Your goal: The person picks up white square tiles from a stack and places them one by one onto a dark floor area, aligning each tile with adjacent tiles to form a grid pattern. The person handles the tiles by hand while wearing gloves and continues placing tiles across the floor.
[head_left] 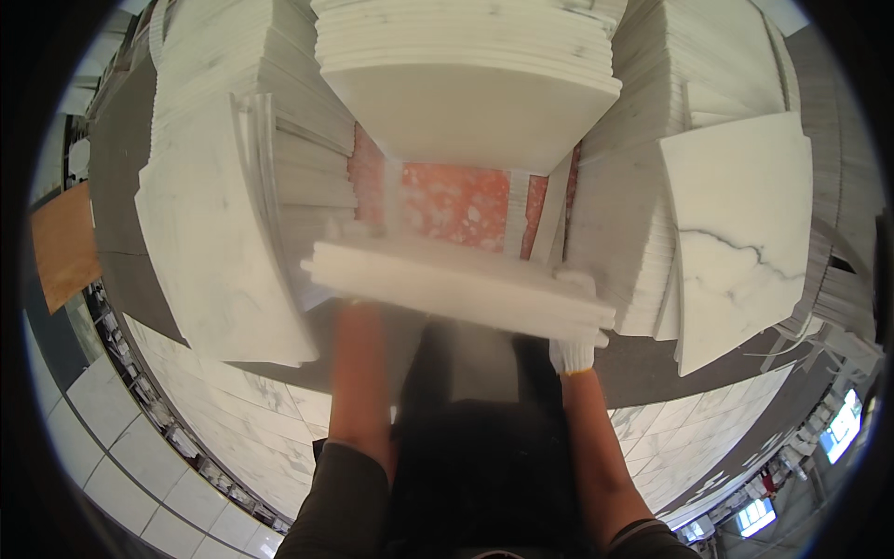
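White marble tile stacks (233, 168) all around

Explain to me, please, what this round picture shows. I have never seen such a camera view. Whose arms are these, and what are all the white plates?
The picture comes from a wide-angle camera worn on a person's head, looking down. That is why it is round and straight edges bend. The two forearms rising from the lower edge belong to that person.

Both hands hold a small stack of white stone tiles, blurred by motion. The right hand wears a white glove and grips the stack's right end. The left hand is under the left end, mostly hidden, so I cannot tell whether it is gloved.

Around them stand tall piles of white marble tiles: one on the left, one at the top, one on the right. Between them lies a reddish speckled slab. The floor below is tiled too.
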The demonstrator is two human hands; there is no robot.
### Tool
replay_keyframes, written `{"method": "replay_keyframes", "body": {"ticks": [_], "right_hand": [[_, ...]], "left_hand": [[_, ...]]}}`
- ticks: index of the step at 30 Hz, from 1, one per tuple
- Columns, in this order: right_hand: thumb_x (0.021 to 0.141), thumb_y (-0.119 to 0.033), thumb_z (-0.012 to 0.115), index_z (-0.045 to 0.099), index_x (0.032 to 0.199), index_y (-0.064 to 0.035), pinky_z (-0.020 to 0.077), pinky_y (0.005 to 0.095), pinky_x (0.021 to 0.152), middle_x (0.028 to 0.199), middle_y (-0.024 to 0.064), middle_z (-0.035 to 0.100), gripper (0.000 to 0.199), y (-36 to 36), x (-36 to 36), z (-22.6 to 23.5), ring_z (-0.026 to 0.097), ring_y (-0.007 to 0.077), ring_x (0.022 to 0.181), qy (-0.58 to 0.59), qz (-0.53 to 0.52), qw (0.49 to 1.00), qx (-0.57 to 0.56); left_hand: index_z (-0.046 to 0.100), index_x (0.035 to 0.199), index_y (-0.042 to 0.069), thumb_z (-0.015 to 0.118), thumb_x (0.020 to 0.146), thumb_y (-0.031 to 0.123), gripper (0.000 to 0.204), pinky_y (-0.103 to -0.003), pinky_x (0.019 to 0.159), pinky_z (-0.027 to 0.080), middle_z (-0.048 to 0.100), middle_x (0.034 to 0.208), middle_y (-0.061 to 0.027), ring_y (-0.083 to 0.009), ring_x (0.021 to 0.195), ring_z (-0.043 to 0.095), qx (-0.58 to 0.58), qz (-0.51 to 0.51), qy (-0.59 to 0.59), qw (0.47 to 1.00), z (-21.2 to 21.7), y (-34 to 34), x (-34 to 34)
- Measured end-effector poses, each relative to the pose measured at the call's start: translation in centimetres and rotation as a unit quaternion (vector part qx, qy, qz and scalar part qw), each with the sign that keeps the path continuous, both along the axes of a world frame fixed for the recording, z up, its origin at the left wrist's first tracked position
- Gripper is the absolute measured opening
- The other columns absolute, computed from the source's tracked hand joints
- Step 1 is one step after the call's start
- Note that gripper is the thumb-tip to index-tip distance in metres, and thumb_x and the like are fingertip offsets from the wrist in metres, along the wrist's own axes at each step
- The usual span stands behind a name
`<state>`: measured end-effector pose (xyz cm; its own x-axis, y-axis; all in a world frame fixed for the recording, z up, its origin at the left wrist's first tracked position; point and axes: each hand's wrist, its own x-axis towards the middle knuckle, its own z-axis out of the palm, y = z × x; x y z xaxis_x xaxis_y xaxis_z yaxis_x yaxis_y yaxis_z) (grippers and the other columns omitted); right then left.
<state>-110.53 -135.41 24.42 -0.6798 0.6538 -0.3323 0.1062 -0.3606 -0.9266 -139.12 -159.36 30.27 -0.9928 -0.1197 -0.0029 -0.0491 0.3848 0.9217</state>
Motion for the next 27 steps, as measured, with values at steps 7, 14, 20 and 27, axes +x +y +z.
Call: {"method": "replay_keyframes", "body": {"ticks": [7,14,20,27], "right_hand": [[0.089,-0.006,0.067,0.064,0.106,-0.0049,0.0526,0.0277,0.084,0.100,0.0052,0.067,0.018,-1.1,10.0,6.1,0.065,0.0149,0.095,-0.120,0.056,0.981,0.138],[0.065,-0.021,0.082,0.066,0.107,-0.0081,0.0533,0.0427,0.086,0.110,0.0126,0.065,0.046,5.5,18.2,15.4,0.063,0.0346,0.100,-0.107,0.175,0.969,0.141],[0.055,-0.051,0.090,0.066,0.103,-0.0070,0.0526,0.0427,0.084,0.104,0.0155,0.065,0.070,9.7,26.4,25.9,0.063,0.0360,0.100,-0.055,0.143,0.973,0.174],[0.058,-0.069,0.080,0.067,0.098,-0.0027,0.0514,0.0431,0.075,0.089,0.0172,0.067,0.079,6.7,34.3,31.3,0.066,0.0377,0.084,-0.037,-0.113,0.980,0.159]], "left_hand": [[0.060,0.092,0.003,0.031,0.102,0.058,0.064,-0.040,0.073,0.051,0.065,0.079,-0.0121,-0.0263,0.075,0.063,-0.183,-0.028,-0.128,0.974,2.5,-6.5,9.7],[0.054,0.070,0.014,0.032,0.104,0.048,0.053,-0.046,0.065,0.047,0.060,0.072,-0.0100,-0.0262,0.066,0.057,0.339,-0.035,-0.189,0.921,15.4,1.0,22.8],[0.055,0.133,0.007,0.036,0.106,0.037,0.045,-0.041,0.092,0.054,0.064,0.122,-0.0103,-0.0270,0.107,0.064,0.096,-0.009,-0.074,0.993,27.9,8.5,29.9],[0.051,0.137,0.011,0.035,0.105,0.044,0.049,-0.044,0.103,0.045,0.056,0.137,-0.0092,-0.0285,0.122,0.054,0.189,-0.245,-0.252,0.917,34.4,13.3,31.7]]}}
